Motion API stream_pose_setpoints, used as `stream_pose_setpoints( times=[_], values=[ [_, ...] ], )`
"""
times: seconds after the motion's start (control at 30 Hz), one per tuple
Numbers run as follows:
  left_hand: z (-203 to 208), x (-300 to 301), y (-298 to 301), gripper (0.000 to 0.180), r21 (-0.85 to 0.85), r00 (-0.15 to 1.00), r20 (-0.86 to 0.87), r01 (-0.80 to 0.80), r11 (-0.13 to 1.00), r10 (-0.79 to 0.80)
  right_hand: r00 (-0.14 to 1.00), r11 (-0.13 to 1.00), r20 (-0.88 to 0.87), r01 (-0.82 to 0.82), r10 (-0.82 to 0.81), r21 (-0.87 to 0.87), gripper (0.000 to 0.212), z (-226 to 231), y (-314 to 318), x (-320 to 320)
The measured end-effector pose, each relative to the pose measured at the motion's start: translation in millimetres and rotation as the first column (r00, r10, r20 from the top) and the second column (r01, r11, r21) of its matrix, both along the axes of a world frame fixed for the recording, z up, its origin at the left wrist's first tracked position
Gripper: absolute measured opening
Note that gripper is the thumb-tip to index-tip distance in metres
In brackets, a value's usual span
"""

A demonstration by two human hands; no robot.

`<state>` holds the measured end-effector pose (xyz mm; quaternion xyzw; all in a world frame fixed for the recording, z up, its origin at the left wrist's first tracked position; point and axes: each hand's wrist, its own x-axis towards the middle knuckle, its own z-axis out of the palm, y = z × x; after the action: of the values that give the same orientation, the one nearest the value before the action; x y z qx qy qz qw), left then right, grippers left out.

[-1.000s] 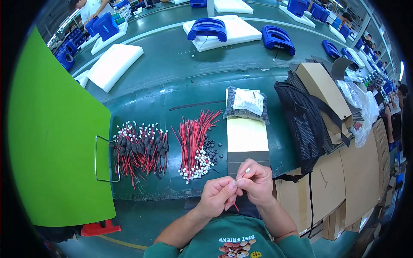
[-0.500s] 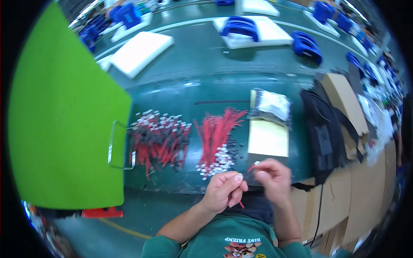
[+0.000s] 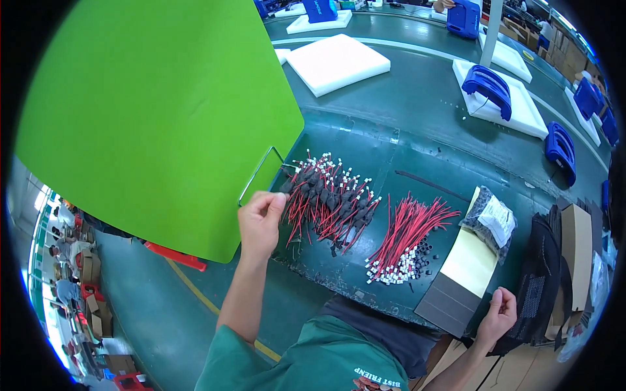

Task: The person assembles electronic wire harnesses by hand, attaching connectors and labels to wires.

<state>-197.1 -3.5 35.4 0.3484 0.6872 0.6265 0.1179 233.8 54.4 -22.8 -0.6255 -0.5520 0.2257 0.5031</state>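
My left hand (image 3: 259, 223) is at the left edge of a pile of red wires with black wrappings and white connectors (image 3: 329, 199). Its thumb and fingers are pinched together beside a black-wrapped end; whether they grip it is hidden. To the right lies a bundle of red wires (image 3: 411, 228) with white connectors at the near end. Small black rings (image 3: 425, 249) are scattered beside those. My right hand (image 3: 499, 314) is held off the table's front right, fingers curled closed, near a dark grey strip sheet (image 3: 448, 305) with a pale yellow sheet (image 3: 471, 260) above it.
A large green board (image 3: 163, 124) with a metal handle (image 3: 254, 174) stands at the left. A clear bag of dark parts (image 3: 489, 223) lies on the yellow sheet. A black bag (image 3: 536, 280) and cardboard are at the right. Beyond, white foam pads (image 3: 339, 63) carry blue housings (image 3: 488, 90).
My hands have parted: the left moved left to the wrapped-wire pile, the right moved right past the sheets. The red wire piece between them no longer shows. The view has turned leftward.
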Motion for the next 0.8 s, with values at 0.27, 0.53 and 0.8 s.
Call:
stream_pose_setpoints(
  times=[0.27, 0.53, 0.8],
  values=[
    [-10, 15, 39, 0.01, -0.147, 0.938, -0.335, 0.046, 0.988, -0.094, 0.989, 0.999, 0.137, -0.047, 0.05, -0.023, 0.01, 1, 5, -3],
    [-8, 22, 46, 0.016, -0.307, 0.715, -0.697, -0.225, 0.925, -0.057, 0.995, 0.998, 0.081, -0.056, 0.057, -0.011, 0.01, 0, 3, -1],
    [9, 23, 20, 0.012, 0.033, 0.982, 0.01, 0.189, 0.981, -0.189, 0.991, 0.997, 0.113, -0.079, 0.078, 0.011, 0.01, -2, 2, 1]
  ],
)
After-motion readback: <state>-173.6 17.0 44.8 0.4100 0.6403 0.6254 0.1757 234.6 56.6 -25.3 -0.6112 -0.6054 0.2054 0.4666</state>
